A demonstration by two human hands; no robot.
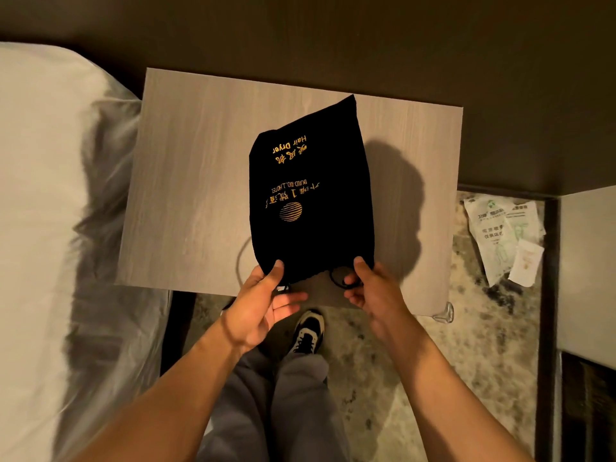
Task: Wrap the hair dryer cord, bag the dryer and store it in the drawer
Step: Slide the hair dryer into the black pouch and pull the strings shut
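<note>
A black cloth bag (310, 195) with gold "Hair Dryer" lettering lies on the grey wooden nightstand (186, 181), its mouth toward me at the front edge. My left hand (266, 301) pinches the left corner of the bag's mouth between thumb and fingers. My right hand (370, 288) holds the right corner, with a black cord loop (338, 278) showing by its fingers. A thin dark loop (240, 261) curves out to the bag's left. The dryer itself is hidden; the bag looks filled. No drawer is visible.
A bed with white linen (43, 208) borders the nightstand on the left. White paper packets (503, 238) lie on the patterned carpet to the right. A clear corner guard (445, 313) caps the nightstand's near right corner. My shoe (308, 331) stands below the front edge.
</note>
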